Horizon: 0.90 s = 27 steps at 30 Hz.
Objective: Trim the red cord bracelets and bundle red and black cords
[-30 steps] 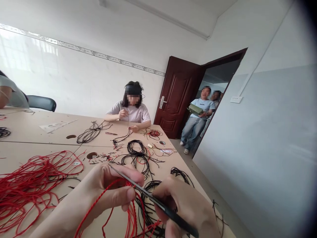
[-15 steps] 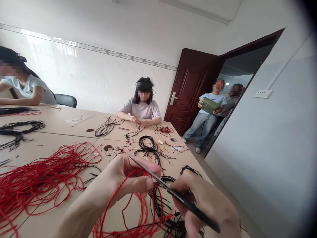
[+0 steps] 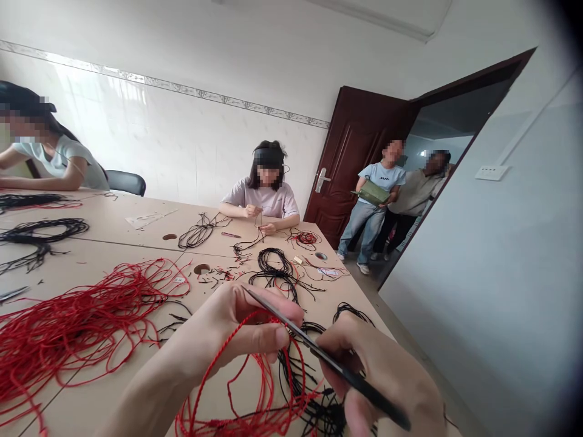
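My left hand [image 3: 255,325] pinches a red braided cord [image 3: 209,379] between thumb and fingers, and its loop hangs down over the table. In my right hand [image 3: 380,370] is a pair of scissors [image 3: 337,364], seen edge-on, with a dark handle and a thin blade. The blade passes along the left fingertips, close to the pinched cord; whether it touches the cord I cannot tell. More red cords [image 3: 255,419] lie below my hands, beside a bundle of black cords [image 3: 325,413].
A large heap of red cord [image 3: 91,325] covers the table's left side. Black cord coils [image 3: 273,267], cut scraps [image 3: 223,276] and another pair of scissors [image 3: 13,294] lie about. A co-worker [image 3: 262,194] handles thin cord opposite; another person sits at left. Two people stand by the doorway.
My hands keep nearly the same grip and pose, while the whole view has shifted slightly. The co-worker opposite has moved their hands apart. The people at the doorway have shifted.
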Tool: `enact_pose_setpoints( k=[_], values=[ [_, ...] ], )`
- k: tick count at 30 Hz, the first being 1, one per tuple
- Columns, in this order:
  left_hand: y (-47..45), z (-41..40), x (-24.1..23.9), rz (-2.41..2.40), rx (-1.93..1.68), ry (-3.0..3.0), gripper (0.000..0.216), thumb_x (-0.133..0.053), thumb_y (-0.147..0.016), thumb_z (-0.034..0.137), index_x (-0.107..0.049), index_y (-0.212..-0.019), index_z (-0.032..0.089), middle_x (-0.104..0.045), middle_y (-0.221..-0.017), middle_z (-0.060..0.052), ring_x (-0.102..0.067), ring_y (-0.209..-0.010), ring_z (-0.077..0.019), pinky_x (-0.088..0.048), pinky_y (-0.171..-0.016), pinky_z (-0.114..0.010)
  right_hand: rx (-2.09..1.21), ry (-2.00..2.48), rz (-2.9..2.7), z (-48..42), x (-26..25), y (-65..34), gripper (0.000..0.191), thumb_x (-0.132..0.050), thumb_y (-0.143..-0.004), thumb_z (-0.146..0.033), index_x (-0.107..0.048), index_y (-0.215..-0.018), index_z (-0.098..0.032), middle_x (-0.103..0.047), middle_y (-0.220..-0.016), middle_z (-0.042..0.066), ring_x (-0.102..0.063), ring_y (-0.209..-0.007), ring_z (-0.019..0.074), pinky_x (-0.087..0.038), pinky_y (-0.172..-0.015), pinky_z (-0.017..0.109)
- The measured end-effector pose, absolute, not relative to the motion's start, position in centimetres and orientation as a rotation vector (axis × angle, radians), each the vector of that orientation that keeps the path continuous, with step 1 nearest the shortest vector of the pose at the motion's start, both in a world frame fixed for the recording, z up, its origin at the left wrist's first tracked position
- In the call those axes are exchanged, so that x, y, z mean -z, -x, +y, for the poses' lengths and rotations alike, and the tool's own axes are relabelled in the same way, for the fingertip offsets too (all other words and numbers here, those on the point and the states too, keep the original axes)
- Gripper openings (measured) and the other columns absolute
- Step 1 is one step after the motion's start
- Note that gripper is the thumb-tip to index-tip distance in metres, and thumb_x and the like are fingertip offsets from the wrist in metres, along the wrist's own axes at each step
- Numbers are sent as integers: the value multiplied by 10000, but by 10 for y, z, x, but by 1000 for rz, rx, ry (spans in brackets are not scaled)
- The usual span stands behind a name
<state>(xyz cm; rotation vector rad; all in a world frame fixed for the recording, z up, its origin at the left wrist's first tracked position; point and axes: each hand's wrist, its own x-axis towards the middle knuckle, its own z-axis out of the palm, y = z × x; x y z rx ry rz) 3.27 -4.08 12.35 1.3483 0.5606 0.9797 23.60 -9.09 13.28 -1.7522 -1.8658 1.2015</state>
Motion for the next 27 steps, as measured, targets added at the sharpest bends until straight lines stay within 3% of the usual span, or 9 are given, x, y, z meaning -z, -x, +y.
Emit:
enact_pose_setpoints(
  k=[2, 6, 10, 16, 21, 27],
  values=[
    [-32, -42, -124, 572, -996, -1327, 168, -804, -668, 372, -775, -790, 261, -725, -816, -46, -679, -726, -222, -576, -737, -348, -1186, 1778, -1879, -90, -129, -236, 496, -808, -513, -503, -429, -504, -183, -378, -462, -57, -334, -487, 93, -193, -434, 238],
    [-31, -25, -122, 500, -742, -1351, 184, -874, -555, 335, -769, -666, 233, -710, -706, -46, -655, -615, -208, -559, -596, -316, -1188, 1758, -1897, -89, -128, -236, 514, -823, -490, -538, -454, -527, -182, -394, -480, -59, -345, -515, 96, -217, -446, 227],
    [-32, -16, -120, 497, -713, -1325, 191, -874, -562, 319, -783, -707, 233, -717, -696, -34, -644, -605, -192, -535, -578, -298, -1194, 1691, -1897, -90, -133, -235, 541, -796, -491, -603, -446, -526, -192, -377, -487, -48, -353, -506, 108, -214, -446, 238],
    [-33, -17, -119, 479, -712, -1312, 209, -862, -587, 337, -791, -743, 217, -709, -679, -29, -618, -576, -178, -508, -536, -295, -1136, 1758, -1918, -90, -131, -233, 541, -798, -493, -562, -410, -503, -185, -370, -500, -40, -332, -516, 104, -191, -451, 249],
    [-35, -13, -118, 469, -716, -1312, 258, -883, -541, 369, -790, -711, 199, -736, -786, -55, -641, -609, -203, -512, -535, -316, -1119, 1788, -1914, -90, -130, -233, 478, -801, -493, -499, -439, -516, -188, -398, -504, -37, -353, -524, 114, -215, -440, 239],
    [-33, -32, -119, 513, -773, -1289, 216, -835, -629, 366, -784, -774, 214, -709, -697, -41, -657, -637, -221, -547, -628, -353, -1114, 1758, -1888, -92, -131, -232, 495, -813, -499, -466, -406, -510, -184, -351, -491, -52, -300, -509, 94, -165, -440, 241]
  ],
)
